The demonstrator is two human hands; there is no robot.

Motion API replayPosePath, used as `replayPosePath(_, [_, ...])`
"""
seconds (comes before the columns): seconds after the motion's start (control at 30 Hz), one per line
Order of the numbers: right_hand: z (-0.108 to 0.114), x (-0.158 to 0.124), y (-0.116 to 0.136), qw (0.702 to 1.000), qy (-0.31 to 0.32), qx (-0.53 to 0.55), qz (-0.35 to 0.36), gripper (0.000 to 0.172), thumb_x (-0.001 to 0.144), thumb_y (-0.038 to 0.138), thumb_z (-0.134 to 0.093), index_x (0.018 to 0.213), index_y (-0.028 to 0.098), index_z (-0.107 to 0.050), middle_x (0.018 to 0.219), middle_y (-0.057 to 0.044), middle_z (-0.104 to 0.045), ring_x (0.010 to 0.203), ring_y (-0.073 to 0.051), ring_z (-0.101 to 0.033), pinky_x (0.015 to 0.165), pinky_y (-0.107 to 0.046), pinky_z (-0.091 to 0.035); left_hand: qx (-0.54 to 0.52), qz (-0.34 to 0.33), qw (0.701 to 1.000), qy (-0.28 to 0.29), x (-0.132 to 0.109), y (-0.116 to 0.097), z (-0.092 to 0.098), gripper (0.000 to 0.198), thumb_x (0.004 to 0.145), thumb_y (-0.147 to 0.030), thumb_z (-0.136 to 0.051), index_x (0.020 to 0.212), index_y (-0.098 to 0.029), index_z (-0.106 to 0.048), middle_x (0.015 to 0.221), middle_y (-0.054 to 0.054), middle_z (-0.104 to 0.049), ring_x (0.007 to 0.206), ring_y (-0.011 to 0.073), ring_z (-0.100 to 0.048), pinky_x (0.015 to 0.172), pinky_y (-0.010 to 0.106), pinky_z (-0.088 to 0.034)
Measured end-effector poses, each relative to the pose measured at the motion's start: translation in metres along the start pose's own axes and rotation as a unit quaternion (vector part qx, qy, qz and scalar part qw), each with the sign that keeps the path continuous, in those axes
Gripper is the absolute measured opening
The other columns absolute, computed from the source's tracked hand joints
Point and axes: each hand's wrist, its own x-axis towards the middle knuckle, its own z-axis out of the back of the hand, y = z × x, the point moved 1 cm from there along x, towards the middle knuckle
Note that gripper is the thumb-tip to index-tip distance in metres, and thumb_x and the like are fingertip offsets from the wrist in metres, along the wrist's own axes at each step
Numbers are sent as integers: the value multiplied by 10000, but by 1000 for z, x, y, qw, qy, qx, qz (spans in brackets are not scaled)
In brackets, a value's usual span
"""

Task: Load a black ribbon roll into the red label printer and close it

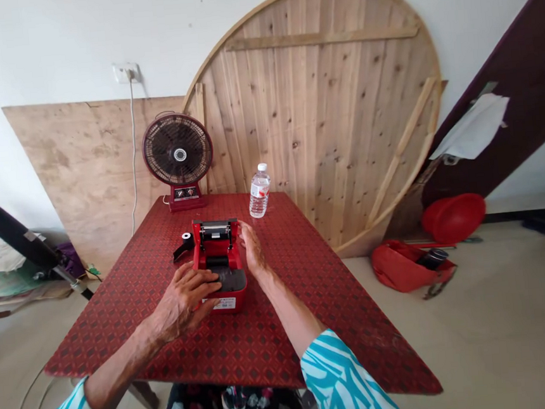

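Note:
A red and black device (219,260) stands on the red patterned table with its lid raised at the back, showing a roller and metal parts. My left hand (192,294) lies over its front left, fingers on the dark front panel and thumb near the white label. My right hand (252,247) is at the device's right side, its fingertips at the raised lid's edge; whether they grip it is hard to see. Left of the device is a small white roll (186,236) with a black strip (181,249) beside it.
The table (310,303) holds a red fan (178,155) at its back left and a water bottle (259,191) at the back. A large round wooden board (316,111) leans on the wall. A red bag (397,267) and red basin (453,217) are on the right.

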Motion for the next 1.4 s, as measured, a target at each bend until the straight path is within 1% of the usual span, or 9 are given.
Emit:
replayPosePath(0.1, [10, -7, 2, 998, 15, -58, 3, 442, 809, 619, -465, 878, 250, -697, 1063, -40, -671, 1108, -238, -548, 1027, -418, -367, 0, 0, 1000, -8, -3, -2, -3, 234, 940, -275, -522, 1133, -196, -628, 1156, 84, -691, 1131, 224, -602, 1070, 470, -324])
replayPosePath(0.23, [22, -33, 6, 995, 36, -85, 34, 268, 778, 490, -588, 756, 232, -660, 1119, -51, -634, 1103, -227, -547, 996, -380, -396, 11, -4, 1000, -28, -5, -2, -5, 233, 919, -266, -556, 1129, -206, -636, 1146, 83, -686, 1127, 225, -600, 1075, 465, -341])
replayPosePath(0.43, [19, -52, 3, 999, 30, -30, -14, 195, 747, 388, -620, 828, 213, -648, 1156, -69, -607, 1066, -219, -577, 950, -376, -435, 10, 82, 989, -124, -11, 21, -6, 320, 943, -341, -499, 1216, -196, -581, 1219, 123, -627, 1118, 249, -573, 968, 430, -421])
replayPosePath(0.6, [18, -54, 0, 998, 32, -6, -48, 262, 764, 375, -611, 978, 233, -660, 1137, -42, -640, 1103, -218, -574, 1004, -393, -419, 6, 120, 990, -78, -16, 35, -11, 398, 981, -431, -387, 1235, -186, -571, 1269, 132, -603, 1123, 249, -564, 969, 421, -405])
replayPosePath(0.97, [21, -64, -20, 998, 24, -49, -22, 379, 878, 438, -496, 1188, 254, -614, 1276, -47, -610, 1216, -225, -527, 1081, -427, -359, -99, 174, 975, -96, -21, 35, -21, 378, 991, -376, -375, 1210, -208, -634, 1277, 113, -614, 1167, 238, -558, 1014, 426, -397])
replayPosePath(1.07, [21, -69, -31, 998, 8, -38, -45, 459, 876, 513, -483, 1230, 243, -594, 1310, -55, -602, 1241, -237, -515, 1072, -427, -363, -241, 258, 925, -141, -23, 35, -25, 355, 968, -386, -432, 1185, -212, -653, 1309, 101, -593, 1235, 245, -525, 1052, 409, -396])
replayPosePath(1.17, [21, -70, -37, 995, 5, -14, -96, 504, 853, 558, -492, 1219, 229, -597, 1270, -67, -633, 1201, -256, -547, 1025, -436, -398, -390, 366, 826, -175, -20, 37, -29, 437, 863, -426, -601, 1242, -209, -609, 1320, 102, -596, 1234, 288, -536, 1029, 420, -432])
replayPosePath(1.27, [20, -69, -37, 994, -2, -11, -109, 529, 821, 583, -516, 1190, 216, -610, 1233, -76, -652, 1169, -265, -566, 1009, -435, -405, -522, 410, 736, -134, -13, 42, -32, 544, 765, -369, -686, 1275, -213, -580, 1295, 94, -626, 1202, 311, -563, 1006, 432, -450])
replayPosePath(1.4, [20, -70, -37, 993, -4, -2, -121, 521, 809, 585, -532, 1178, 227, -617, 1209, -64, -662, 1128, -260, -587, 975, -421, -426, -606, 409, 675, -100, -7, 50, -33, 621, 699, -273, -698, 1300, -217, -553, 1310, 86, -617, 1199, 310, -562, 988, 418, -444])
